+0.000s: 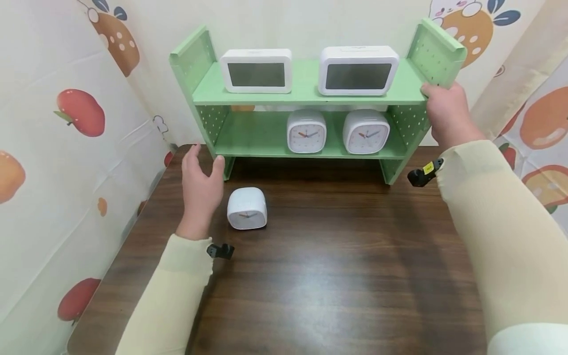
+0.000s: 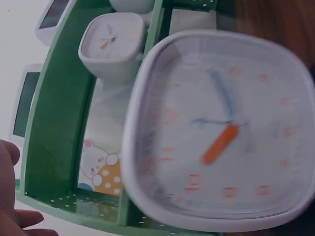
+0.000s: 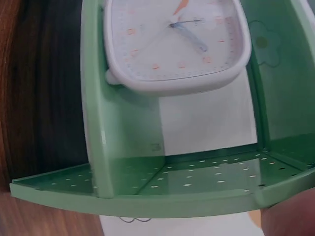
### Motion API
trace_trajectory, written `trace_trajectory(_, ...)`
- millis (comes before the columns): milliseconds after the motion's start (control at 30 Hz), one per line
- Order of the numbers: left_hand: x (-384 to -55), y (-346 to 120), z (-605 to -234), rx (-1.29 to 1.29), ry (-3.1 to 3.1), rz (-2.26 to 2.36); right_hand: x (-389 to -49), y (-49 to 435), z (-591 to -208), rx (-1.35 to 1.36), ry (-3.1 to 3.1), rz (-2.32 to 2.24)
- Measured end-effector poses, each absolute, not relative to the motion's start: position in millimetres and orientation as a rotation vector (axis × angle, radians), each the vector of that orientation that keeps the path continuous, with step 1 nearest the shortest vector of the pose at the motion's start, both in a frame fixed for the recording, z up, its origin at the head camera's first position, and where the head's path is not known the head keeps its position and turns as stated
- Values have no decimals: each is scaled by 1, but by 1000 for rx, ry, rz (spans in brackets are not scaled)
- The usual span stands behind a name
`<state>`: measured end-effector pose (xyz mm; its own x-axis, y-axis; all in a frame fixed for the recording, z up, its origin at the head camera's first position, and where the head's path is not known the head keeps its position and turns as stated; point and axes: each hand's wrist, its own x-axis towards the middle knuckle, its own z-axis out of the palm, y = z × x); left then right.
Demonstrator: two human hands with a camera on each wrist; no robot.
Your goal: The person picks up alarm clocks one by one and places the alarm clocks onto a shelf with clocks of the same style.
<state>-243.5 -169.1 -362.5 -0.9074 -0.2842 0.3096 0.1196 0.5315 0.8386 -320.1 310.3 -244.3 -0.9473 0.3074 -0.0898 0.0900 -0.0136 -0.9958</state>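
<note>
My left hand hovers beside the left leg of a green two-tier shelf, thumb and fingers spread apart with nothing between them. Just right of that hand, a small white alarm clock stands on the brown table; its dial fills much of the left wrist view. On the right, my right hand grips the shelf's right side panel near the upper board, thumb at the front. Some of its fingers are hidden behind the panel.
Two white digital clocks, one left and one right, stand on the upper board. Two white analog alarm clocks stand on the lower board. A fruit-patterned curtain hangs behind and beside the wooden table.
</note>
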Motion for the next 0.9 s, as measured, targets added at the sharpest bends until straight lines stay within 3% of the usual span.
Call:
trace_trajectory(433, -205, -159, -396, 182, -2350, -1472, -323, 306, -257, -461, -1984, 2075)
trace_trajectory(900, -175, -140, -403, 229, -2314, -1551, -317, 305, -262, -412, -1922, 2100)
